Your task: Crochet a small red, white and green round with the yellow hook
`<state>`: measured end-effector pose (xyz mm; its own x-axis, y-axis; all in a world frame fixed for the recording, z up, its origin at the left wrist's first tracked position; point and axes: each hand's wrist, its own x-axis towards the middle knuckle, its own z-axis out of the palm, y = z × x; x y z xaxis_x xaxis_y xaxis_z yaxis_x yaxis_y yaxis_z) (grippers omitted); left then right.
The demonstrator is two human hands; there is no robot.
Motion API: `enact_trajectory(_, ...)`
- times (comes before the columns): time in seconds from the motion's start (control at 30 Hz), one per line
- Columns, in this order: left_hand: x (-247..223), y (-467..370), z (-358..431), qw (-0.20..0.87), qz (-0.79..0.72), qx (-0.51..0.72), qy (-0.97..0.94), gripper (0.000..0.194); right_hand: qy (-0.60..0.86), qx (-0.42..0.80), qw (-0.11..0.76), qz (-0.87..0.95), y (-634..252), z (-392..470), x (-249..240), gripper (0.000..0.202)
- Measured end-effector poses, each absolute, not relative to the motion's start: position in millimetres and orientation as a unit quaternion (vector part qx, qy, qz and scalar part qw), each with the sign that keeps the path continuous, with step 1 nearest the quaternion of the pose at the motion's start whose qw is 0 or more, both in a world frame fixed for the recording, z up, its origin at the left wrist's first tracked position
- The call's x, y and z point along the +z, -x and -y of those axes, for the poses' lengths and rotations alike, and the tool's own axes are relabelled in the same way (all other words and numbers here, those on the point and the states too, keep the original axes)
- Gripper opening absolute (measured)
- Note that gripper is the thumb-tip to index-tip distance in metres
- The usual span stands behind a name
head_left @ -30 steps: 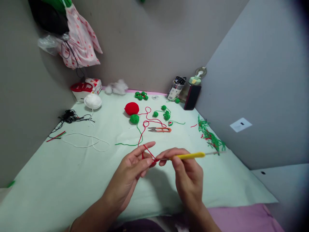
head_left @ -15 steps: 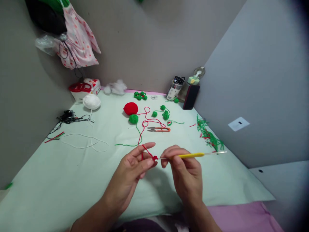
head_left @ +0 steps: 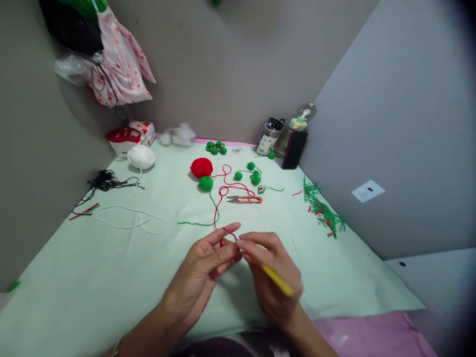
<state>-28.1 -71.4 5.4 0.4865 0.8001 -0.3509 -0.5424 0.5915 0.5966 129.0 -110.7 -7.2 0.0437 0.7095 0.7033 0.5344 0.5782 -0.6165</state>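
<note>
My left hand (head_left: 203, 267) pinches the small red crochet piece, which the fingers mostly hide; red yarn (head_left: 217, 210) loops over its raised index finger. That strand runs back to a red yarn ball (head_left: 201, 167). In my right hand (head_left: 273, 277) is a yellow-handled crochet hook (head_left: 278, 280), its handle slanting down to the right. The fingertips of both hands meet at the red work, and the hook's tip is hidden there. A green yarn ball (head_left: 206, 183) touches the red one.
Orange snips (head_left: 244, 199) lie beyond my hands, with small green crochet pieces (head_left: 255, 177) behind them. Green and red scraps (head_left: 322, 208) are at the right. A white yarn ball (head_left: 141, 156) and black yarn (head_left: 106, 180) sit left. A phone (head_left: 294, 149) leans at the back right.
My right hand has moved left against the left fingertips. The hook has swung from nearly level to slanting down toward me, and the red work is now mostly covered.
</note>
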Motion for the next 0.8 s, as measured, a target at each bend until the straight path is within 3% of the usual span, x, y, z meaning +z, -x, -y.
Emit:
enact_trajectory(0.1,6,30,71,0.849,-0.297,0.397,-0.181,0.035,0.447,0.205,0.649,0.581,-133,106,-3,0.021)
enact_trajectory(0.2,8,30,73,0.825,-0.314,0.424,-0.202,0.034,0.431,0.297,0.662,0.536,-132,104,-2,0.019)
enact_trajectory(0.27,8,27,76,0.798,-0.333,0.446,-0.231,0.043,0.449,0.250,0.627,0.585,-129,106,-6,0.020)
enact_trajectory(0.33,7,24,79,0.789,-0.337,0.453,-0.243,0.050,0.467,0.125,0.567,0.666,-126,109,-10,0.029)
enact_trajectory(0.43,5,23,79,0.835,-0.303,0.411,-0.205,0.047,0.462,0.013,0.530,0.711,-125,111,-14,0.040)
enact_trajectory(0.63,6,34,67,0.826,-0.324,0.436,-0.155,0.043,0.449,0.228,0.730,0.463,-138,100,2,0.019)
enact_trajectory(0.8,10,32,69,0.799,-0.331,0.441,-0.239,0.039,0.422,0.309,0.700,0.487,-135,100,4,0.016)
